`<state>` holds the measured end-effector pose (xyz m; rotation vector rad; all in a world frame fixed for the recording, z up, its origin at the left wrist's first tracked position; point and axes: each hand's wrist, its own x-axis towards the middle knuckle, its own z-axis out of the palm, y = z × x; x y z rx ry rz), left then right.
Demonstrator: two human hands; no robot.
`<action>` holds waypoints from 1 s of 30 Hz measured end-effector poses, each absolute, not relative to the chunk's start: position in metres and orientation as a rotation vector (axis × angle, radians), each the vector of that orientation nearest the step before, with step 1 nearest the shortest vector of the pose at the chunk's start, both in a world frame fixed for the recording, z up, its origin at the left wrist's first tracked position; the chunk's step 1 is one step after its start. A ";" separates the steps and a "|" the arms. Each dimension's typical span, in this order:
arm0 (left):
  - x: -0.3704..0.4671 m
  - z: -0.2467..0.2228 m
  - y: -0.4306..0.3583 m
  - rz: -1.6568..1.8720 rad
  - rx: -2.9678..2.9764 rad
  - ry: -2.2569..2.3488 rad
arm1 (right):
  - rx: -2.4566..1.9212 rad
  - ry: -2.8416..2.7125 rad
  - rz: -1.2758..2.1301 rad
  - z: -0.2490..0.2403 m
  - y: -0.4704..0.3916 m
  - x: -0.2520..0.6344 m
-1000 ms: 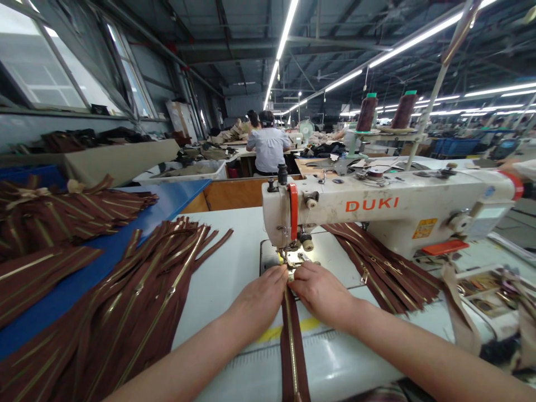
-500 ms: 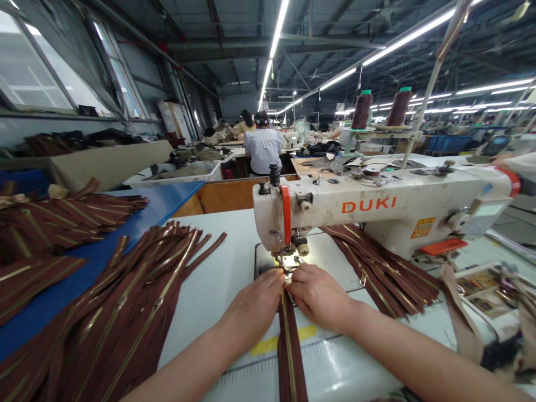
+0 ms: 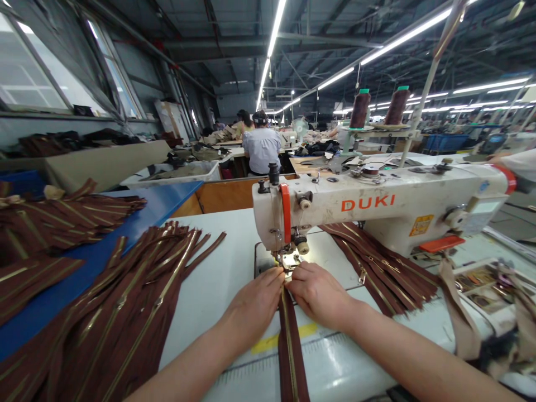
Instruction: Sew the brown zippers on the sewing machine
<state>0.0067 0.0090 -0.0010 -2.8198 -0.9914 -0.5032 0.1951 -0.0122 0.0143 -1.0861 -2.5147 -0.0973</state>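
Both my hands meet just in front of the needle area of a white sewing machine (image 3: 368, 195). Between them runs a brown zipper (image 3: 291, 352) with gold teeth, its near end hanging down over the front edge of the table. My left hand (image 3: 257, 296) pinches the zipper's far end from the left. From the right, my right hand (image 3: 316, 293) grips the same end with curled fingers. The fingertips sit close to the presser foot and partly hide the zipper's end there.
A large heap of brown zippers (image 3: 121, 301) lies to the left, with another pile (image 3: 75, 218) on the blue table (image 3: 167, 195). More zippers (image 3: 381, 268) lie under the machine arm. A parts tray (image 3: 481, 290) is at right. A person (image 3: 262, 148) sits ahead.
My hands stay at nearly the same place on the zipper by the needle. The whole view has shifted very slightly.
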 end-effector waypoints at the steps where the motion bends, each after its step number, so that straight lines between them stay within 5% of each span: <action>1: 0.008 0.001 0.008 -0.531 -2.822 -1.013 | -1.088 -2.515 -0.096 0.014 -0.012 0.195; 30: 0.015 0.013 0.001 -0.526 -2.816 -1.195 | -1.097 -2.499 -0.040 0.011 -0.013 0.196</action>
